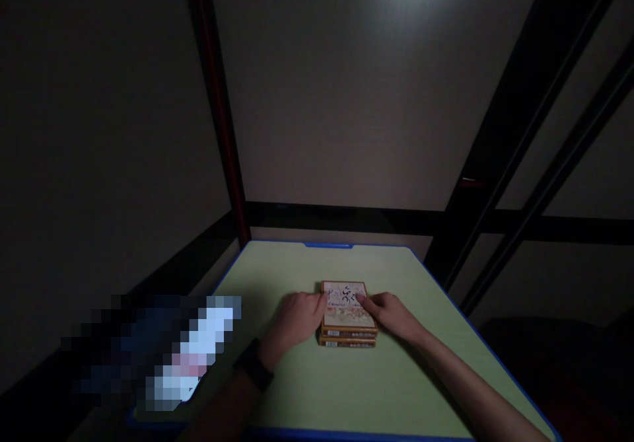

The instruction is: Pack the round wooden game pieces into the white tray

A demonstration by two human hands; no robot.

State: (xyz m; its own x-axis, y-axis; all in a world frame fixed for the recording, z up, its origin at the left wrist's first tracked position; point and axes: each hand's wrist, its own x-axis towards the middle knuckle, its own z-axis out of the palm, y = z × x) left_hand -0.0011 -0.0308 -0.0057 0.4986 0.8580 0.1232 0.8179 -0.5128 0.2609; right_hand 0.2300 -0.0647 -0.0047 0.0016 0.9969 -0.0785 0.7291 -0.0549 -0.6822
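Two flat Chinese chess boxes lie stacked at the middle of the table. The upper chess box (348, 320) has a pale printed lid with dark characters and an orange-brown edge. Beneath it, the lower chess box (347, 342) shows only its front side. My left hand (298, 320) grips the left side of the upper box, its fingers curled and partly hidden. On the opposite side my right hand (393, 314) holds the box, thumb on top of the lid and the other fingers out of sight. A dark watch (255, 366) is on my left wrist.
The small table (307, 389) has a light green top and a blue rim. At its left edge is a bright, pixelated object (201, 343) that I cannot make out. Walls with dark trim stand behind and to the left; dark slanted bars rise at right.
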